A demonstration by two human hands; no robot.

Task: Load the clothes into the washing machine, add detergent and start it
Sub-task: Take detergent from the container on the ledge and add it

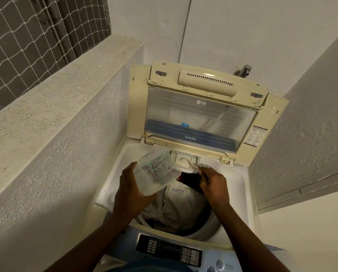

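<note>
A top-loading washing machine [240,185] stands with its lid [201,114] raised. Grey and dark clothes [176,209] fill the drum. My left hand [131,189] grips a clear plastic detergent container [156,171], tilted over the drum's far left rim. My right hand [213,183] pinches a thin white scoop handle [192,164] that reaches into the open detergent drawer [185,160] at the back of the tub. The scoop's bowl is hard to make out.
The control panel [170,250] with buttons lies at the near edge. A rough plaster ledge [56,107] runs along the left, a wall and a tap [244,70] stand behind, and a closed panel [311,134] is on the right.
</note>
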